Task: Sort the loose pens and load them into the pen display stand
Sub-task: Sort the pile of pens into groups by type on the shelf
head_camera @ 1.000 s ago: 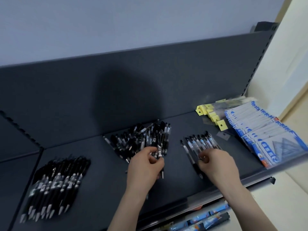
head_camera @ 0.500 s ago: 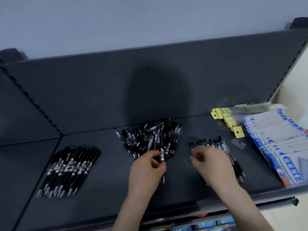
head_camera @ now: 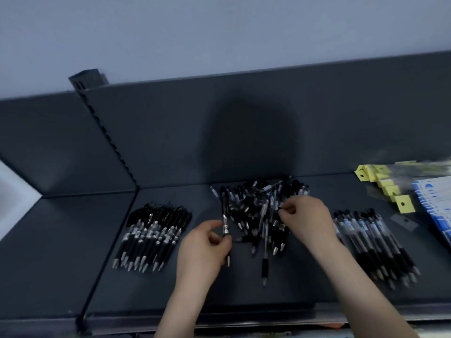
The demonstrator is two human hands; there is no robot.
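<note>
**Picking pens out of the messy pile**

The dark shelf [head_camera: 244, 296] holds everything, and both hands reach in over its front edge. The messy pile [head_camera: 256, 208] of mixed pens lies between the hands and a little past them. A neat row of black pens [head_camera: 151, 237] with silver tips lies well out to the left of the left hand. A second neat row [head_camera: 368, 240] lies just to the right of the right arm. Past that row, further right, are the yellow tags [head_camera: 388, 191] and the blue packets [head_camera: 434, 203]. No pen stand shows here.

The left hand [head_camera: 202, 250] is curled round one black pen [head_camera: 225, 225] at the left edge of the pile, with its tip pointing back at the person. The right hand [head_camera: 307, 218] is on the right side of the pile with its fingers bent and the tips close together. It is too blurry to tell if it has a pen.

The job right now looks like sorting. To do it well, look at the pen in the left hand and see which row it matches. Lay it beside the last pen there, tip the same way as the others. Lift one pen at a time from the top of the pile. Dragging could roll others toward the front edge.
</note>
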